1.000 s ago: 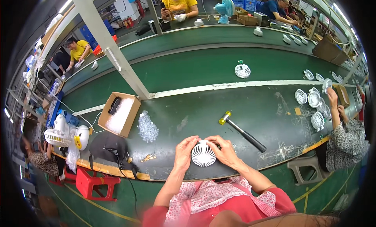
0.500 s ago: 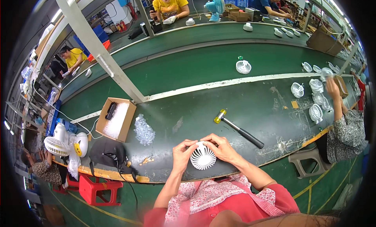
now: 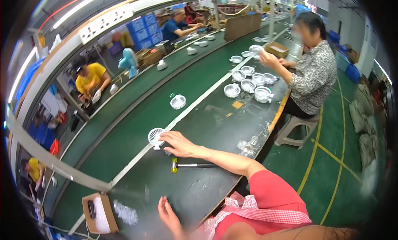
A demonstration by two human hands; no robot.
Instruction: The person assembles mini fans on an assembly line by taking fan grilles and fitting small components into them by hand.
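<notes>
My right arm stretches out over the table, and my right hand (image 3: 179, 143) grips the edge of a round white fan grille (image 3: 155, 136). That grille is over the pale rail between the black table and the green conveyor belt. Its slats face up, and a small tab shows at its lower side. My left hand (image 3: 169, 215) is open with nothing in it, low over the near part of the table. Below my right forearm lies a mallet (image 3: 175, 165) with a yellow head and a dark handle, partly hidden by the arm.
Another grille (image 3: 178, 101) rides the belt (image 3: 137, 128) farther along. Several grilles (image 3: 248, 86) sit by a seated co-worker (image 3: 313, 62) at the right, who holds one. A cardboard box (image 3: 99, 215) and a clear bag of small parts (image 3: 125, 212) are at lower left, near a white post (image 3: 70, 173).
My view has turned to the right. The grille that was between both hands near my body is now out at the rail in my right hand; my left hand has let go of it.
</notes>
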